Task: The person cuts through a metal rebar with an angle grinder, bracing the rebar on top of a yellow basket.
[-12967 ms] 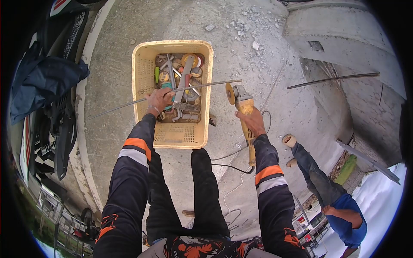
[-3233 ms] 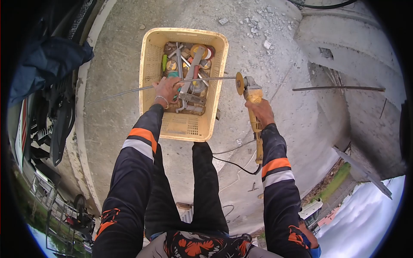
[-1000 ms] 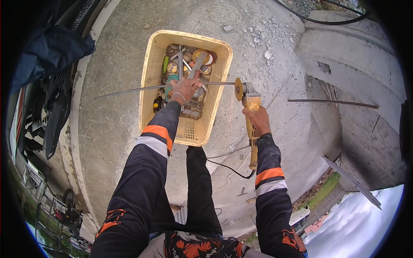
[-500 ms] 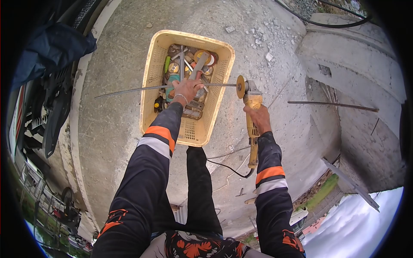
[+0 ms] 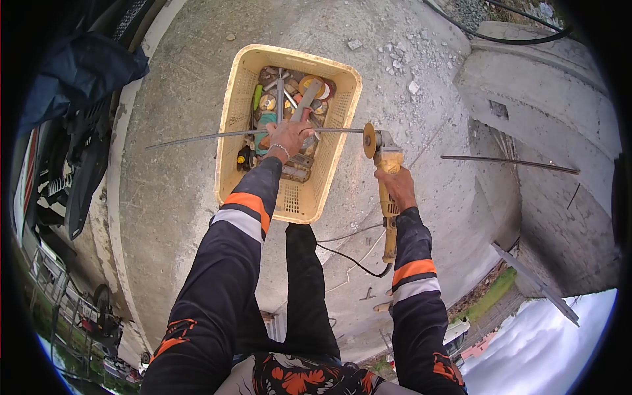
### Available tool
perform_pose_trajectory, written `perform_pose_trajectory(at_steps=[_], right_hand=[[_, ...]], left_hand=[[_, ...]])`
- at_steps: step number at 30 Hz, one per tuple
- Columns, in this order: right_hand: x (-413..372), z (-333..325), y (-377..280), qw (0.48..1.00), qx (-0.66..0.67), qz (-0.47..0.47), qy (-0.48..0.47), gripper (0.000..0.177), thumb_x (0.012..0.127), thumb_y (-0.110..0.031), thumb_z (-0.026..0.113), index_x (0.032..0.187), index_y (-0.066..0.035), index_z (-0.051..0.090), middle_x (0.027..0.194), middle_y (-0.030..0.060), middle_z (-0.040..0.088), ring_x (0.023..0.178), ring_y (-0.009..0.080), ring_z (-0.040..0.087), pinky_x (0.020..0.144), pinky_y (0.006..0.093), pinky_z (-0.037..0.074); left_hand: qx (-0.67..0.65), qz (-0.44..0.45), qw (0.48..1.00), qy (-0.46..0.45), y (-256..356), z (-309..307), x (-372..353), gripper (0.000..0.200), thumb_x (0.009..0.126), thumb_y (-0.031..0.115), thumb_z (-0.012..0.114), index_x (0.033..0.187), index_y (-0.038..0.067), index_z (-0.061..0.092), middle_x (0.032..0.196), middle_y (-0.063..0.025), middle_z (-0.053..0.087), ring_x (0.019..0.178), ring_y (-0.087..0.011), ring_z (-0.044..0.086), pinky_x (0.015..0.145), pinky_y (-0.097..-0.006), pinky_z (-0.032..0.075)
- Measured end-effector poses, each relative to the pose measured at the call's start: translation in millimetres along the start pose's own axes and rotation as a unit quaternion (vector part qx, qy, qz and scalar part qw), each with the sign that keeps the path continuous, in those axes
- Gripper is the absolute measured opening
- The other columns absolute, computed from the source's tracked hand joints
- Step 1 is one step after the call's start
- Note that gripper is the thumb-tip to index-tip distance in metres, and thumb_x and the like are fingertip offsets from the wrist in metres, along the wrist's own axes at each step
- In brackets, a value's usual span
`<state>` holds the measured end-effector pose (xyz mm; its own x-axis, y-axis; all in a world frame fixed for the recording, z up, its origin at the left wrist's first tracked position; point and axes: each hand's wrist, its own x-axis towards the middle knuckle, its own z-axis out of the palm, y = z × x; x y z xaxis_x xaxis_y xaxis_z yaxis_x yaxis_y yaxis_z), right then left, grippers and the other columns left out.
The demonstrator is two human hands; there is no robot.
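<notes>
My left hand (image 5: 288, 139) is closed around a thin metal rod (image 5: 197, 138), over the yellow plastic crate (image 5: 339, 141). The rod lies crosswise above the crate, sticking out past both of its sides. In my right hand (image 5: 398, 189) is a yellow angle grinder (image 5: 388, 161), gripped by its body right of the crate. Its round cutting disc (image 5: 370, 140) stands on edge right at the rod's right end. Inside the crate, below my left hand, lie mixed tools, among them a flat metal bar (image 5: 306, 99), worn discs (image 5: 266, 103) and a green-handled tool (image 5: 257, 97).
A black power cord (image 5: 349, 257) runs from the grinder behind my leg. Broken concrete bits (image 5: 398, 56) litter the ground at the upper right. Another metal rod (image 5: 507, 160) lies by the concrete structure (image 5: 540, 85). A motorcycle (image 5: 82, 171) stands at the left.
My right hand and the grinder have shifted slightly toward me, so the disc sits a little lower against the rod's end. My left hand keeps its hold on the rod.
</notes>
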<state>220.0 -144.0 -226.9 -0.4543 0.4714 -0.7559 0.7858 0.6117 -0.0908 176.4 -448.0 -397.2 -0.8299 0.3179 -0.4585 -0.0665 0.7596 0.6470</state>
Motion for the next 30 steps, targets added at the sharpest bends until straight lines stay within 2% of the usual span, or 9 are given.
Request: perform_pose_trajectory(at_steps=[3, 6, 9, 12, 15, 18, 24, 30], right_hand=[[-1.9, -0.4, 1.7, 1.000, -0.020, -0.007, -0.003, 0.050, 0.074, -0.039, 0.080, 0.103, 0.001, 0.075, 0.092, 0.0131, 0.075, 0.082, 0.0267, 0.072, 0.075, 0.0392, 0.055], [0.3, 1.5, 5.2, 1.000, -0.018, -0.003, -0.007, 0.050, 0.074, -0.040, 0.080, 0.103, 0.001, 0.074, 0.092, 0.0131, 0.075, 0.082, 0.0269, 0.072, 0.075, 0.0394, 0.055], [-3.1, 0.7, 2.9, 1.000, -0.011, -0.008, 0.000, 0.050, 0.074, -0.040, 0.080, 0.102, 0.001, 0.075, 0.092, 0.0131, 0.075, 0.081, 0.0265, 0.072, 0.074, 0.0393, 0.055], [-0.5, 1.1, 3.2, 1.000, -0.020, 0.001, -0.001, 0.049, 0.075, -0.040, 0.080, 0.102, 0.001, 0.075, 0.091, 0.0129, 0.075, 0.080, 0.0257, 0.071, 0.074, 0.0390, 0.055], [-0.1, -0.3, 2.9, 1.000, -0.008, -0.016, 0.005, 0.048, 0.075, -0.039, 0.080, 0.101, 0.001, 0.075, 0.089, 0.0120, 0.074, 0.079, 0.0252, 0.071, 0.073, 0.0389, 0.054], [3.6, -0.1, 3.5, 1.000, -0.005, -0.027, 0.011, 0.047, 0.075, -0.039, 0.080, 0.100, 0.001, 0.075, 0.087, 0.0110, 0.073, 0.076, 0.0249, 0.070, 0.071, 0.0389, 0.054], [9.1, 1.6, 6.9, 1.000, 0.001, -0.027, 0.007, 0.046, 0.076, -0.038, 0.080, 0.099, 0.002, 0.075, 0.085, 0.0104, 0.073, 0.072, 0.0247, 0.069, 0.068, 0.0388, 0.053], [-6.5, -2.9, -2.7, 1.000, -0.001, -0.024, -0.005, 0.048, 0.076, -0.037, 0.080, 0.103, 0.002, 0.074, 0.090, 0.0111, 0.074, 0.078, 0.0244, 0.069, 0.072, 0.0389, 0.054]], left_hand=[[-0.029, 0.042, 0.993, 0.103, -14.5, 23.5, 2.1, 0.024, 0.101, 0.047, 0.063, 0.101, 0.028, 0.078, 0.094, 0.0003, 0.075, 0.095, -0.0247, 0.063, 0.086, -0.0504, 0.026], [-0.028, 0.047, 0.992, 0.113, -17.0, 28.0, 2.5, 0.023, 0.101, 0.047, 0.063, 0.104, 0.029, 0.077, 0.093, 0.0002, 0.075, 0.096, -0.0249, 0.063, 0.086, -0.0509, 0.026], [0.000, 0.013, 0.999, 0.036, 0.7, 1.3, -3.3, 0.030, 0.100, 0.042, 0.065, 0.117, 0.019, 0.076, 0.112, -0.0042, 0.075, 0.106, -0.0309, 0.063, 0.094, -0.0467, 0.046], [-0.023, 0.043, 0.994, 0.102, -16.6, 26.2, 1.9, 0.022, 0.102, 0.046, 0.063, 0.105, 0.029, 0.076, 0.096, 0.0004, 0.075, 0.098, -0.0245, 0.062, 0.087, -0.0508, 0.027], [-0.020, 0.032, 0.996, 0.078, -15.4, 23.5, 1.9, 0.022, 0.102, 0.046, 0.063, 0.105, 0.029, 0.076, 0.098, 0.0010, 0.075, 0.099, -0.0239, 0.062, 0.088, -0.0507, 0.027], [-0.009, 0.032, 0.999, 0.039, -8.2, 10.8, -0.6, 0.029, 0.101, 0.042, 0.065, 0.116, 0.019, 0.075, 0.112, -0.0040, 0.075, 0.106, -0.0308, 0.064, 0.094, -0.0465, 0.046], [-0.009, 0.032, 0.999, 0.034, -5.9, 7.8, -1.3, 0.028, 0.102, 0.040, 0.064, 0.117, 0.018, 0.075, 0.113, -0.0050, 0.074, 0.105, -0.0311, 0.063, 0.095, -0.0461, 0.045], [-0.014, 0.015, 1.000, 0.016, -4.4, 6.0, -0.7, 0.028, 0.102, 0.039, 0.064, 0.117, 0.019, 0.075, 0.114, -0.0048, 0.074, 0.106, -0.0313, 0.062, 0.096, -0.0460, 0.045]])
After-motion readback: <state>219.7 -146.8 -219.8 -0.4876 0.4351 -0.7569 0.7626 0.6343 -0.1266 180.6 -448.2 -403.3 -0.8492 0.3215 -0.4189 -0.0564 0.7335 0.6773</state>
